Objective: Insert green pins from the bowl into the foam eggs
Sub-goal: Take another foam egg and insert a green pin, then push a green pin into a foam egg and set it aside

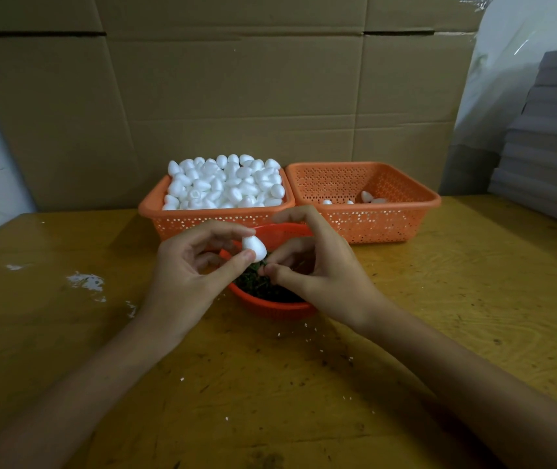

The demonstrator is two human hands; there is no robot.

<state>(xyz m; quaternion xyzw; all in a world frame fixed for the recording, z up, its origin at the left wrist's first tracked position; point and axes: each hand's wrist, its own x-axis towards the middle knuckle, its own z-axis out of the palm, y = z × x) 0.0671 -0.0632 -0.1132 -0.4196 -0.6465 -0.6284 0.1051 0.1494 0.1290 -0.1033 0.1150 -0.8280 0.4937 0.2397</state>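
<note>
My left hand (189, 269) pinches a white foam egg (254, 248) between thumb and forefinger, just above the red bowl (270, 308). Dark green pins (258, 286) fill the bowl. My right hand (317, 265) is beside the egg, its thumb and forefinger pinched together at the egg's lower tip, seemingly on a green pin that is barely visible. Both hands hover over the bowl near the table's middle.
Behind the bowl stand two orange baskets: the left basket (175, 225) heaped with white foam eggs (226, 182), the right basket (415, 204) holding a few eggs. A cardboard wall rises behind them. White crumbs dot the yellow table (473, 299). Stacked grey sheets (554, 130) stand at right.
</note>
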